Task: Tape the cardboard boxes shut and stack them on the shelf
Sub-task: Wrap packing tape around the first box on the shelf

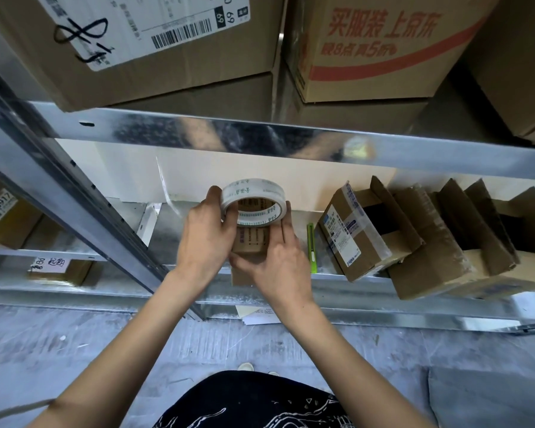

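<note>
Here, head view:
Room: a storage space with a grey concrete floor (pixel 74 350), scuffed and blotched pale, and a galvanised metal rack.
Shelf: the metal shelf (pixel 173 233) at hand height is dull, speckled sheet steel; its front beam runs across just under the wrists.
Upper beam: a shiny steel rail (pixel 260 137) crosses the frame above the hands, with blurred reflections in it.
Upright: a slotted grey post (pixel 84 193) slants down from the left edge to the floor.
Upper boxes: large brown corrugated cartons (pixel 155 81) sit on the level above; one bears a white barcode label and black marker scrawl, another red print.
Small box: the small cardboard box (pixel 249 257) lies on the shelf edge between the two hands, matte brown, printed on its top, mostly covered by them.
Tape: a roll of tape (pixel 254 205), a wide translucent whitish ring with green lettering, is tilted above the box.
Left hand: the left hand (pixel 206 239) grips the roll, thumb through its core and fingers curled round the outside.
Right hand: the right hand (pixel 280 261) holds the box, fingers laid straight up along its right side and thumb across the front.
Cutter: a slim green utility knife (pixel 311 248) lies on the shelf just right of the right hand.
Open boxes: several brown boxes (pixel 414 239) lean together at the right, flaps up, some with glossy old tape.
</note>
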The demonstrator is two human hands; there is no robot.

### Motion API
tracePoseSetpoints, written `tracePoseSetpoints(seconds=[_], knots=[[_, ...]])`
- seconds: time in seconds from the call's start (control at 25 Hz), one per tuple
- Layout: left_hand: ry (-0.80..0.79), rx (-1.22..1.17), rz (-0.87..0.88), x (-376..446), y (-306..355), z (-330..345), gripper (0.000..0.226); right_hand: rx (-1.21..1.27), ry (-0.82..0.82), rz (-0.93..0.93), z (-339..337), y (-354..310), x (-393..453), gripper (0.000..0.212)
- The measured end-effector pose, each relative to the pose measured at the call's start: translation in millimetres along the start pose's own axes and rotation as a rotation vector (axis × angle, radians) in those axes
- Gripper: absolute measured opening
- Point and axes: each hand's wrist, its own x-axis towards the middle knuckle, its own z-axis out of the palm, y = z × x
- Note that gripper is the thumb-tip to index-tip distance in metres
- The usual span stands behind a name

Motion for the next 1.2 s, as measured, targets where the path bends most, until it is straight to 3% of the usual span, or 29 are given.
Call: tracePoseSetpoints(seconds=[0.16,0.4,0.56,0.68,0.76,0.92,1.2], knots=[[-0.074,-0.04,0.002,0,-5,-6,0.013,0.005,0.023,0.002,0,-3,-4,0.114],[-0.155,-0.24,-0.012,11,-30,-29,0.037,-0.072,-0.066,0.017,-6,-3,-5,0.116],[-0.168,-0.502,-0.148,5,-37,-30,0.027,-0.186,-0.048,0.0,-2,-8,-3,0.109],[-0.138,-0.694,-0.383,-9,-28,-6,0.018,-0.195,-0.062,0.006,1,-11,-4,0.097],[-0.124,-0.721,-0.446,-17,-24,7,0.01,-0.157,-0.042,0.018,2,-11,-6,0.092],[-0.077,-0.681,-0.4,-12,-21,6,0.014,-0.173,-0.052,0.031,1,-11,-4,0.09],[-0.175,-0.747,-0.532,-7,-66,-18,0.022,-0.178,-0.119,0.052,-4,-8,2,0.094]])
